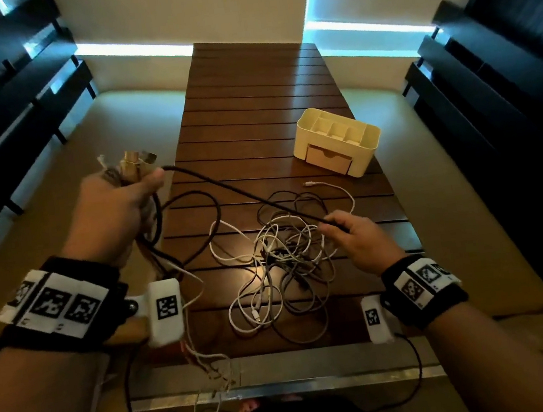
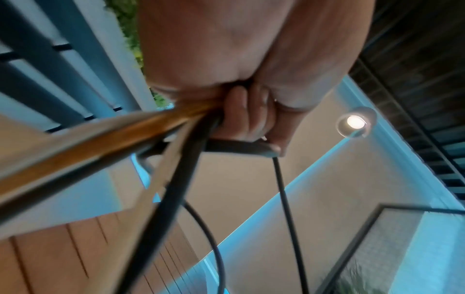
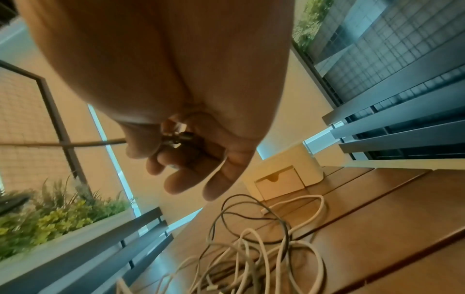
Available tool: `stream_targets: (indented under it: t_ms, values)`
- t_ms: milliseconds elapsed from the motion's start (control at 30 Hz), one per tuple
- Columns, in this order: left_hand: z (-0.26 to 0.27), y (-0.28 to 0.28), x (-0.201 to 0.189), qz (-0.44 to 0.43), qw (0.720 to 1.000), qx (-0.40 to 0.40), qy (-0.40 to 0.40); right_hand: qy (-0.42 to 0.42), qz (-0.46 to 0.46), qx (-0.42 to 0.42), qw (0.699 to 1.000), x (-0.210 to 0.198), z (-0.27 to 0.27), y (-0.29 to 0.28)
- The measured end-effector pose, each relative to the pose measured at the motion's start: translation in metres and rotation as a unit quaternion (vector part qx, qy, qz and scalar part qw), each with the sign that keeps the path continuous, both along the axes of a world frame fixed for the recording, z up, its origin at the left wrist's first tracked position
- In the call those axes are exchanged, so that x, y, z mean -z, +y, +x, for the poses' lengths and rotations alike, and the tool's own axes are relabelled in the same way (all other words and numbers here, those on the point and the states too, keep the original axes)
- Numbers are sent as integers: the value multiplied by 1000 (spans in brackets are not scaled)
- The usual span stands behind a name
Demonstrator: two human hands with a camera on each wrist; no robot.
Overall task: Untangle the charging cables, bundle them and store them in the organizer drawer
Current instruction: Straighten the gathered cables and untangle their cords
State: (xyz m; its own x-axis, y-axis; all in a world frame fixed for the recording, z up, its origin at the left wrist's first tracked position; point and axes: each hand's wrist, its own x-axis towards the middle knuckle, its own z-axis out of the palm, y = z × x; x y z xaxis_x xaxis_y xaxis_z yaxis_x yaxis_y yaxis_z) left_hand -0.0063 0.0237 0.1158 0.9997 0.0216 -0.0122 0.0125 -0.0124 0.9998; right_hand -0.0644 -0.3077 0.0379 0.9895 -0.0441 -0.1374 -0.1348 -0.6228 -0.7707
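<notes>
**Black cable drawn taut, tangle still on the table**

Your left hand (image 1: 115,209) is clenched round a fistful of plug ends (image 1: 129,162), raised off the table's (image 1: 250,105) left edge, with several cords trailing down from it. Your right hand (image 1: 360,239) pinches the black cable (image 1: 244,195) between thumb and fingers, the other fingers loose, so the cable runs straight between both hands. Below it the tangle (image 1: 284,259) of white and dark cords lies in the middle of the table. The organizer (image 1: 337,140) stands at the far right, its drawer (image 1: 327,158) closed.

These cords are light and limp; they will likely sag, snag and drag neighbours along if you yank. The plugs are the stiff parts, so hold there and feed each one back through the loops. Slide your right hand along the black cable instead of tugging, or the knot may tighten. The smooth white cords probably slip easily; coil them loosely.
</notes>
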Motion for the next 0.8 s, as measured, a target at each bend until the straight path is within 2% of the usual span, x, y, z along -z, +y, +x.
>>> stream_targets:
  t_ms: [100, 200, 267, 333, 433, 533, 600, 800]
  values:
    - [-6, -2, -3, 65, 997, 47, 6, 52, 1, -49, 997, 5, -1, 10]
    - [-14, -10, -5, 89, 989, 114, 44, 139, -126, -180, 966, 0, 2, 15]
    - [-20, -13, -4, 135, 978, 150, 57, 167, -148, -205, 953, -6, 3, 19]
    - [-28, -18, -3, 185, 962, 189, 64, 133, -119, -179, 968, -18, 4, 24]
    - [-38, -29, -1, 215, 948, 226, 68, 33, -39, -160, 986, -45, 4, 37]
    - [-42, -38, 1, 193, 950, 232, 84, -5, 26, -205, 978, -69, -1, 53]
    - [-43, -41, 1, 159, 953, 238, 100, -16, 21, -223, 975, -72, -5, 64]
    - [-43, -41, 10, 96, 948, 265, 147, -56, -21, -191, 980, -63, -6, 72]
